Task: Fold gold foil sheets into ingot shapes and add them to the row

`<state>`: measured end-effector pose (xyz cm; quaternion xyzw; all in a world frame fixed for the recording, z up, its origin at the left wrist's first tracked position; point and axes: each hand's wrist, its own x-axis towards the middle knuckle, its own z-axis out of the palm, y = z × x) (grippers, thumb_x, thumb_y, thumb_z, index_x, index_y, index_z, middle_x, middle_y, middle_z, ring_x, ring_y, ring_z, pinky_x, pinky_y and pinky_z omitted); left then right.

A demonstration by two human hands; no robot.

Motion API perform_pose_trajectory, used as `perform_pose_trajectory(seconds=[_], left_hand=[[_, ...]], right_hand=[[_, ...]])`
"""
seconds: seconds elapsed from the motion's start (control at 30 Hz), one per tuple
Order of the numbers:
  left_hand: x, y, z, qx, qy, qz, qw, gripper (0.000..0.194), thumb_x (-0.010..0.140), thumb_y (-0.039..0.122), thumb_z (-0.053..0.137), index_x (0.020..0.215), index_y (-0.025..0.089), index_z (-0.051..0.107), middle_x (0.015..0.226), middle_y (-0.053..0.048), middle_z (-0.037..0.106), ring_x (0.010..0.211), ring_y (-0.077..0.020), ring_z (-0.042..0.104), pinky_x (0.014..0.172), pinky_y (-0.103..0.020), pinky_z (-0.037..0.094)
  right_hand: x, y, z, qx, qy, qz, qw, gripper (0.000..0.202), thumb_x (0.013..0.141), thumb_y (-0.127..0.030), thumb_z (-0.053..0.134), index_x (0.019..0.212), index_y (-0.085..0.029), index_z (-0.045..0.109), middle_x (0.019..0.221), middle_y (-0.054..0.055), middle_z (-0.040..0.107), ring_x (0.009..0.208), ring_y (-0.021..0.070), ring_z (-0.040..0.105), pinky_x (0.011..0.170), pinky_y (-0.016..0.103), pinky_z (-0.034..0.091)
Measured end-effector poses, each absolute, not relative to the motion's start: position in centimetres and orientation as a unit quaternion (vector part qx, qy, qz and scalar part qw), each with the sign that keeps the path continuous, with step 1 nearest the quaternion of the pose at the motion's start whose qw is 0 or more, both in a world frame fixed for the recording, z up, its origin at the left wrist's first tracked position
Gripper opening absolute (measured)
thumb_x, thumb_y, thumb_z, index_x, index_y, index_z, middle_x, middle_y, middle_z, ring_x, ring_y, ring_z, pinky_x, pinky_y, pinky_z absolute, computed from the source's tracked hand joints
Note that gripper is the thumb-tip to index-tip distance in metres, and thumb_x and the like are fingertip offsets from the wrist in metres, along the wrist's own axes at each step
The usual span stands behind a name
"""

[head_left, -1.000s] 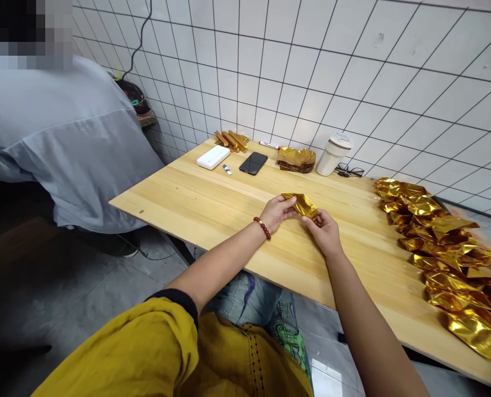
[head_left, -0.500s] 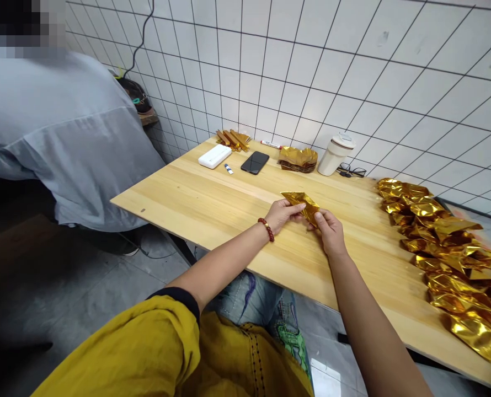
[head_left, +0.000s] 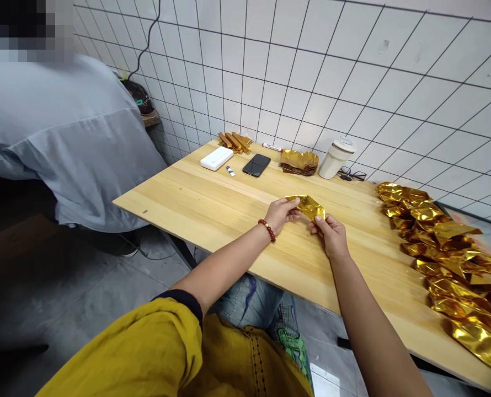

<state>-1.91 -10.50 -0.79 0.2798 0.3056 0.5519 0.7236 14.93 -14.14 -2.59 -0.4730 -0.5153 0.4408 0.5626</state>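
Gold foil, creased and shiny, spans our two hands in the head view: one folded foil piece (head_left: 311, 207), out over the wooden tabletop (head_left: 212, 209) toward its near edge. Its long axis slants from the far left, where our left hand (head_left: 282, 213) has it, down to the near right, where our right hand (head_left: 332, 234) has it. Neither hand is the nearer one, as both touch it. From our left fingertips the foil runs off to the right; from our right fingertips it lies ahead and to the left.

Our left fingers pinch narrowly, thumb on top, the others mostly tucked from sight beneath. Our right thumb presses the near right corner against curled fingers. Whether any knuckle rests on the wood, we cannot tell.

Our left forearm reaches in diagonally, a red bead bracelet (head_left: 269, 234) at the wrist; our right forearm comes up from the lower right, leaning inward. That right hand is the closer one to the row of crumpled foil pieces (head_left: 456, 256).
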Motion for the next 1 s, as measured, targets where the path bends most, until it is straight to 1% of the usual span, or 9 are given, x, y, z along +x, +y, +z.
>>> perform_pose_trajectory(seconds=[0.1,0.2,0.3,0.4,0.53,0.67,0.8,0.9,1.0], left_hand=[[-2.3,-10.1,-0.7,0.209,0.293,0.576,0.734,0.018,0.074,0.024,0.077,0.080,0.012,0.064,0.067,-0.001,0.065,0.056,-0.0078,0.059,0.059,-0.021,0.048],[-2.8,-9.7,-0.6,0.121,0.284,0.591,0.745,0.013,0.079,0.021,0.072,0.080,0.013,0.062,0.063,0.000,0.062,0.055,-0.0069,0.058,0.058,-0.020,0.047],[-3.0,-9.5,-0.6,0.100,0.284,0.589,0.750,0.013,0.078,0.021,0.073,0.080,0.014,0.062,0.062,0.001,0.061,0.054,-0.0066,0.057,0.056,-0.019,0.046],[-2.8,-9.6,-0.7,0.116,0.287,0.586,0.749,0.013,0.077,0.020,0.073,0.080,0.014,0.062,0.062,0.001,0.060,0.053,-0.0067,0.056,0.055,-0.019,0.045],[-2.4,-9.9,-1.0,0.176,0.299,0.574,0.742,0.013,0.076,0.021,0.073,0.079,0.013,0.063,0.061,0.001,0.060,0.051,-0.0058,0.054,0.053,-0.018,0.042],[-2.2,-10.2,-1.1,0.248,0.306,0.562,0.728,0.019,0.072,0.024,0.077,0.079,0.012,0.064,0.063,0.000,0.061,0.051,-0.0055,0.053,0.050,-0.018,0.039],[-2.0,-10.5,-1.0,0.282,0.308,0.558,0.717,0.028,0.069,0.031,0.080,0.082,0.012,0.064,0.070,-0.001,0.062,0.055,-0.0056,0.055,0.052,-0.018,0.040],[-1.9,-10.7,-0.9,0.295,0.308,0.585,0.690,0.048,0.062,0.029,0.086,0.103,0.018,0.063,0.092,-0.002,0.065,0.068,-0.0071,0.060,0.058,-0.018,0.043],[-1.8,-10.8,-1.0,0.333,0.316,0.591,0.664,0.065,0.053,0.020,0.089,0.113,0.021,0.062,0.108,-0.003,0.064,0.069,-0.0056,0.059,0.057,-0.018,0.040]], right_hand=[[15.1,-13.9,-2.6,-0.455,-0.494,0.429,0.604,0.035,0.078,-0.051,0.068,0.096,-0.022,0.064,0.078,-0.001,0.067,0.054,0.0088,0.057,0.055,0.023,0.049],[15.2,-13.7,-3.0,-0.480,-0.494,0.362,0.628,0.045,0.077,-0.043,0.070,0.116,-0.025,0.057,0.091,-0.001,0.065,0.055,0.0068,0.056,0.056,0.023,0.050],[14.9,-13.8,-3.3,-0.506,-0.571,0.259,0.592,0.062,0.075,-0.032,0.070,0.133,-0.029,0.046,0.107,0.002,0.061,0.055,0.0056,0.052,0.056,0.024,0.050],[14.5,-14.2,-3.3,-0.489,-0.667,0.138,0.544,0.064,0.079,-0.025,0.064,0.139,-0.030,0.043,0.121,0.007,0.056,0.058,0.0077,0.052,0.058,0.028,0.052],[14.4,-14.6,-3.1,-0.471,-0.714,0.009,0.518,0.057,0.079,-0.020,0.062,0.134,-0.032,0.052,0.133,0.012,0.048,0.070,0.0135,0.057,0.066,0.035,0.056],[14.6,-14.6,-3.0,-0.462,-0.730,-0.028,0.504,0.041,0.080,-0.017,0.062,0.116,-0.033,0.066,0.143,0.009,0.040,0.075,0.0143,0.057,0.074,0.038,0.056],[14.5,-14.6,-2.8,-0.461,-0.723,-0.005,0.516,0.021,0.083,-0.021,0.061,0.098,-0.031,0.073,0.141,0.007,0.044,0.073,0.0134,0.057,0.077,0.040,0.054],[14.6,-14.3,-2.7,-0.477,-0.681,0.044,0.554,0.013,0.084,-0.030,0.064,0.092,-0.026,0.073,0.132,0.010,0.051,0.095,0.0213,0.061,0.085,0.043,0.053],[14.9,-14.0,-2.8,-0.488,-0.620,0.159,0.594,0.019,0.080,-0.039,0.068,0.089,-0.023,0.072,0.125,0.012,0.057,0.106,0.0249,0.060,0.079,0.040,0.054]])
